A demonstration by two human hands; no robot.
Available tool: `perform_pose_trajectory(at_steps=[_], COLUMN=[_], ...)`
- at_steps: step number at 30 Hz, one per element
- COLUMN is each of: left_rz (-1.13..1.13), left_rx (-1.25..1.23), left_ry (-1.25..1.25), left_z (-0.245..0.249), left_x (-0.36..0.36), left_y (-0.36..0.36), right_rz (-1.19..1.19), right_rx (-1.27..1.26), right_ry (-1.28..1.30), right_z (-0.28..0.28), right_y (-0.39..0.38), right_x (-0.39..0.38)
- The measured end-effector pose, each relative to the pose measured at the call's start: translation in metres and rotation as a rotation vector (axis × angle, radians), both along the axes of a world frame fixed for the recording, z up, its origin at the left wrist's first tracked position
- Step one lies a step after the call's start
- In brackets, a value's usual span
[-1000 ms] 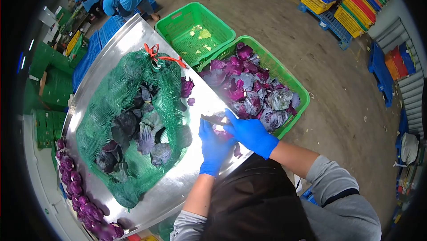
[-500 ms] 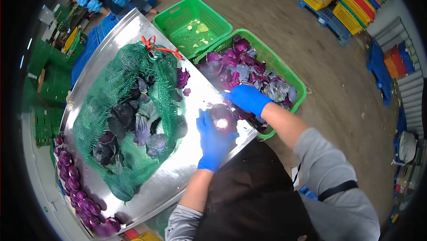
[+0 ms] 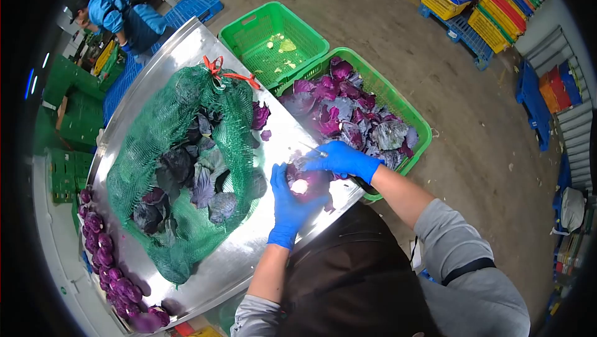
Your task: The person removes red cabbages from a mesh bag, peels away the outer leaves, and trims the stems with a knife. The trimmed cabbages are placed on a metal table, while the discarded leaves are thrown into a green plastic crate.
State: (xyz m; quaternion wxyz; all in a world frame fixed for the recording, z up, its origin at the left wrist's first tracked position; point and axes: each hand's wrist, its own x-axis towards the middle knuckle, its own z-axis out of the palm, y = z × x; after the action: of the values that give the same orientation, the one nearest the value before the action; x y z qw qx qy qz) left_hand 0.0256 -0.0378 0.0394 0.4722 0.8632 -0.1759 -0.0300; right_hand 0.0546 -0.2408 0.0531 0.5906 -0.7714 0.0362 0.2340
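Observation:
On the steel table [image 3: 214, 268], a trimmed red cabbage [image 3: 305, 181] with a pale cut stem sits near the edge closest to me, slightly blurred. My left hand [image 3: 290, 203], in a blue glove, cups its left and near sides. In my gloved right hand [image 3: 347, 160] is a small knife [image 3: 318, 152], its thin blade pointing away to the left above the cabbage; the fingers are closed round the handle. A green mesh sack [image 3: 140, 169], lying open to the left, holds several dark cabbages [image 3: 176, 164]. Loose purple leaves [image 3: 260, 115] lie beside the sack.
A green crate [image 3: 418, 127] heaped with purple leaves [image 3: 348, 104] adjoins the table's right edge. Behind it stands another green crate [image 3: 273, 32] with a few pale scraps. Trimmed cabbages [image 3: 104, 251] line the left edge. A person in blue [image 3: 124, 17] bends beyond the table.
My right hand has come from the leaf crate's edge back over the cabbage, and the knife now shows. My left hand stays on the cabbage. The person in blue has shifted left.

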Motion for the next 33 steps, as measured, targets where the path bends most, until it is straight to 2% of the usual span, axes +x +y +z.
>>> perform_pose_trajectory(at_steps=[2, 3, 5, 8, 9, 10, 11, 12, 13, 14, 15, 16, 17, 19, 20, 21, 22, 23, 24, 25, 26, 27, 28, 29, 30, 33], left_rz=[0.025, 0.055, 0.042, 0.026, 0.021, -0.013, -0.038, -0.013, 0.01, 0.006, -0.127, -0.251, -0.244, -0.194, -0.132, -0.053, 0.001, 0.06, 0.115, 0.12, 0.11, 0.101, 0.091, 0.092, 0.057, 0.031], left_rx=[-0.091, -0.187, -0.21, -0.245, -0.257, -0.296, -0.472, -0.439, -0.4, -0.396, -0.289, -0.176, -0.179, -0.369, -0.186, -0.321, -0.398, -0.473, -0.334, -0.329, -0.285, -0.243, -0.312, -0.317, -0.313, -0.288], left_ry=[0.099, 0.199, 0.183, 0.227, 0.279, 0.259, 0.305, 0.292, 0.292, 0.293, 0.254, 0.222, 0.228, 0.237, 0.136, 0.221, 0.273, 0.324, 0.231, 0.237, 0.286, 0.335, 0.428, 0.419, 0.451, 0.471], left_z=[0.004, 0.005, -0.005, -0.002, 0.002, 0.002, -0.001, -0.005, -0.007, -0.009, -0.011, -0.012, -0.006, 0.008, 0.009, -0.023, -0.023, -0.011, 0.003, 0.0, -0.005, -0.007, 0.0, 0.001, 0.001, 0.007], left_x=[0.003, 0.004, 0.005, 0.009, 0.009, 0.003, 0.0, 0.001, -0.001, 0.004, 0.019, 0.026, 0.026, 0.03, 0.029, 0.023, 0.014, 0.005, 0.0, 0.004, 0.011, 0.017, 0.022, 0.028, 0.033, 0.032], left_y=[-0.001, -0.002, 0.002, 0.009, 0.009, 0.015, 0.017, 0.018, 0.021, 0.028, 0.033, 0.035, 0.033, 0.024, 0.03, 0.042, 0.038, 0.025, 0.014, 0.016, 0.018, 0.019, 0.017, 0.017, 0.018, 0.014], right_rz=[0.05, 0.044, 0.073, -0.029, -0.034, -0.222, -0.4, -0.231, -0.232, -0.24, -0.239, -0.081, -0.072, -0.019, 0.02, 0.056, -0.072, -0.068, -0.123, -0.179, -0.144, -0.141, -0.052, 0.036, 0.029, 0.076], right_rx=[0.294, 0.297, 0.0, -0.048, -0.048, -0.061, -0.068, -0.404, -0.392, -0.404, -0.424, -0.527, -0.529, -0.358, -0.175, 0.008, -0.02, -0.021, -0.092, -0.162, -0.398, -0.398, -0.548, -0.701, -0.729, -0.655], right_ry=[0.11, 0.112, -0.354, -0.257, -0.255, -0.303, -0.348, -0.62, -0.603, -0.338, -0.092, -0.1, -0.095, -0.572, -0.517, -0.458, -0.526, -0.526, -0.467, -0.405, -0.496, -0.496, -0.457, -0.423, -0.564, -0.496], right_z=[-0.014, -0.021, -0.021, -0.014, -0.032, -0.061, -0.062, -0.064, -0.058, -0.049, -0.035, 0.009, 0.007, -0.002, -0.011, -0.019, -0.022, -0.014, -0.005, 0.001, -0.003, 0.001, 0.02, 0.031, 0.022, 0.02], right_y=[-0.004, -0.004, 0.001, 0.004, 0.002, 0.0, 0.001, -0.001, 0.003, -0.001, -0.011, -0.012, -0.006, 0.009, 0.016, 0.022, 0.029, 0.031, 0.035, 0.037, 0.036, 0.035, 0.036, 0.034, 0.035, 0.04], right_x=[0.003, 0.001, 0.0, -0.004, -0.009, -0.009, -0.004, -0.008, -0.01, -0.001, 0.014, 0.017, 0.013, 0.001, -0.005, -0.014, -0.022, -0.025, -0.032, -0.038, -0.036, -0.036, -0.034, -0.029, -0.032, -0.031])
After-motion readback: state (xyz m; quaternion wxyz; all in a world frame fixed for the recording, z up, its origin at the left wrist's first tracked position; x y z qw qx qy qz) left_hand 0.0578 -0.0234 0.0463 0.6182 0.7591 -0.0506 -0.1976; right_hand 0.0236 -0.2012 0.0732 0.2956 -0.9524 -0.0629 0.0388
